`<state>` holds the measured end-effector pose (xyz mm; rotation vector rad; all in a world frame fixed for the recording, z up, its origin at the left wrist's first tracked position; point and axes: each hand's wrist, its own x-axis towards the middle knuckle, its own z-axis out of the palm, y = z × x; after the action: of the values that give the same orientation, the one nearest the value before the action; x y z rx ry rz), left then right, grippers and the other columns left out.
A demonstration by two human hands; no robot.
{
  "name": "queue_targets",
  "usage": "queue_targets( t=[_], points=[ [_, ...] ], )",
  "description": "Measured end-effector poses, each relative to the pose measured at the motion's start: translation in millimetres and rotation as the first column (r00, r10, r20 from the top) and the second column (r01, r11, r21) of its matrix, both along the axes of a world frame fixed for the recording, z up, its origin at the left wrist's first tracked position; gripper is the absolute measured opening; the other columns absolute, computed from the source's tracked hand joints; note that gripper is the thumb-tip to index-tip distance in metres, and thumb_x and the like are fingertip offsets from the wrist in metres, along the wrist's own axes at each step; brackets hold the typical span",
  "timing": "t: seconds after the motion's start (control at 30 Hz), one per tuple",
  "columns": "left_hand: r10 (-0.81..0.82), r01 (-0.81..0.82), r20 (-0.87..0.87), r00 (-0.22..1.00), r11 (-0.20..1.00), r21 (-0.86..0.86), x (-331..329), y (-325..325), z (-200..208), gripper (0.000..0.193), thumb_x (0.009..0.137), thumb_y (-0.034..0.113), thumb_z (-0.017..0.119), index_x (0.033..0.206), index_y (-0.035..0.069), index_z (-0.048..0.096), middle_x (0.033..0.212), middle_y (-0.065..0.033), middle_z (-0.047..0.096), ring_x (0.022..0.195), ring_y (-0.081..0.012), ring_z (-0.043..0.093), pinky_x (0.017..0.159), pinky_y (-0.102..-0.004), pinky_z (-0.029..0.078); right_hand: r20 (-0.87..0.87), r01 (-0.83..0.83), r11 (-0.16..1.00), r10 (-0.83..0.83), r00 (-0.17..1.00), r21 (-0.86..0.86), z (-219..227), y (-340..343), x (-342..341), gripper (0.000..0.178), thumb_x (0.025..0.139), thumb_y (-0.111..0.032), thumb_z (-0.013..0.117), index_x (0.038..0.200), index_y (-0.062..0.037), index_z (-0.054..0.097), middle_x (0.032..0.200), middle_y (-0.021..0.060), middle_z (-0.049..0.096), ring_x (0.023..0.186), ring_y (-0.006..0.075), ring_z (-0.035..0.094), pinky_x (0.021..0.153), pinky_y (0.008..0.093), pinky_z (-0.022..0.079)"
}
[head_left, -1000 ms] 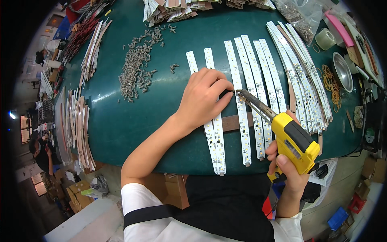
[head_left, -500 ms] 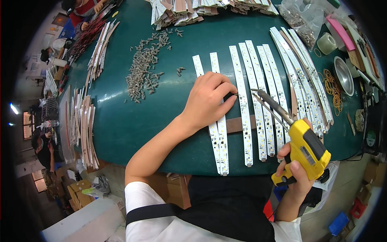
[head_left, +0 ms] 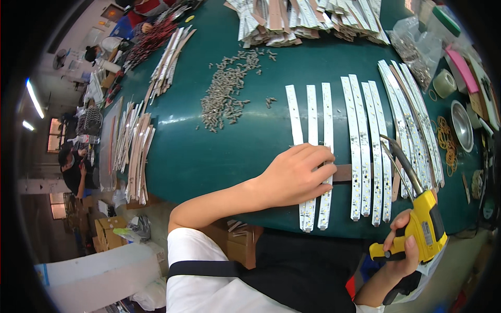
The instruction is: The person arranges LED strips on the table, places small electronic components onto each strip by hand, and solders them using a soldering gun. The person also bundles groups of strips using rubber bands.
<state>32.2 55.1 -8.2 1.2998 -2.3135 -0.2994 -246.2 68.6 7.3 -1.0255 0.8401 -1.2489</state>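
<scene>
Dark green covers the tabletop [head_left: 180,175] that I look down on through the head camera, and slim white strips dotted with small yellowish squares [head_left: 327,112] lie on it lengthwise, pointing away from the body. I have the left hand [head_left: 301,173] palm down across the middle of the three leftmost strips, its fingers curled with their tips at the third one; from here I cannot tell whether they pinch it or only rest there. The right hand [head_left: 403,251] is wrapped around the handle of a yellow-and-black pistol-shaped soldering tool [head_left: 427,229], fingers closed on the grip. Its long dark metal nose [head_left: 406,159] slants up and to the left, the tip over the rightmost of a group of four more white strips [head_left: 356,151]; I can't make out whether it touches. A flat brown bar [head_left: 342,173] shows between the two groups, running crosswise. Farther right I see a thick bundle of similar strips [head_left: 404,112], tan rubber bands [head_left: 444,143] and a shiny round metal bowl [head_left: 462,126]. Beyond the left hand, small silvery metal parts [head_left: 224,91] lie heaped, well apart from the strips.
</scene>
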Motion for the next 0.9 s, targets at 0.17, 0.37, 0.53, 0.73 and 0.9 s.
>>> queue_targets(
  t=[0.17, 0.37, 0.53, 0.73, 0.9],
  points=[
    [0.159, -0.162, -0.096, 0.983, 0.987, -0.019, 40.4, -2.8, 10.5, 0.019, 0.074, 0.009, 0.071, 0.091, 0.005, 0.064, 0.092, -0.0089, 0.063, 0.087, -0.0265, 0.063, 0.076, -0.0355, 0.051, 0.001, 0.009, 1.000, -0.009, 1.000, -0.012, -4.7, -2.8, -2.0, 0.060, 0.084, -0.016, 0.051, 0.131, 0.0144, 0.030, 0.092, 0.0191, 0.049, 0.074, 0.0155, 0.050, 0.042, 0.0181, 0.044],
    [0.635, -0.641, 0.193, 0.748, 0.767, -0.038, 107.1, -32.3, -9.4, 0.021, 0.083, 0.024, 0.068, 0.091, 0.005, 0.060, 0.086, -0.0071, 0.059, 0.084, -0.0252, 0.059, 0.072, -0.0375, 0.049, 0.024, 0.026, 0.999, -0.025, 0.999, -0.028, -2.5, -3.7, 2.2, 0.059, 0.084, -0.016, 0.052, 0.131, 0.0139, 0.030, 0.093, 0.0191, 0.049, 0.076, 0.0153, 0.050, 0.041, 0.0177, 0.044],
    [0.607, -0.619, 0.118, 0.786, 0.775, 0.127, 112.3, -40.1, -20.8, 0.016, 0.082, 0.017, 0.067, 0.090, 0.004, 0.061, 0.084, -0.0072, 0.059, 0.078, -0.0214, 0.061, 0.069, -0.0342, 0.050, -0.001, 0.015, 1.000, -0.015, 1.000, -0.009, -2.1, -1.7, -0.9, 0.059, 0.084, -0.017, 0.053, 0.128, 0.0155, 0.031, 0.092, 0.0200, 0.049, 0.072, 0.0147, 0.051, 0.041, 0.0177, 0.044],
    [0.634, -0.608, -0.103, 0.767, 0.768, 0.202, 103.7, -33.3, -4.9, 0.013, 0.085, 0.010, 0.064, 0.095, 0.002, 0.063, 0.085, -0.0068, 0.064, 0.073, -0.0147, 0.061, 0.065, -0.0261, 0.047, 0.026, 0.022, 1.000, -0.022, 0.999, -0.001, -5.7, -2.4, -6.8, 0.059, 0.084, -0.017, 0.053, 0.127, 0.0164, 0.031, 0.093, 0.0207, 0.049, 0.066, 0.0146, 0.050, 0.042, 0.0174, 0.043],
    [0.384, -0.312, -0.292, 0.876, 0.913, 0.262, 26.1, -45.2, 16.9, 0.010, 0.086, 0.006, 0.063, 0.094, 0.002, 0.062, 0.083, -0.0048, 0.064, 0.074, -0.0135, 0.060, 0.067, -0.0265, 0.047, 0.051, 0.042, 0.999, -0.042, 0.998, 0.017, -0.8, -5.1, 1.2, 0.074, 0.081, -0.017, 0.054, 0.140, 0.0113, 0.020, 0.092, 0.0207, 0.050, 0.080, 0.0195, 0.050, 0.043, 0.0194, 0.046]
  ],
)
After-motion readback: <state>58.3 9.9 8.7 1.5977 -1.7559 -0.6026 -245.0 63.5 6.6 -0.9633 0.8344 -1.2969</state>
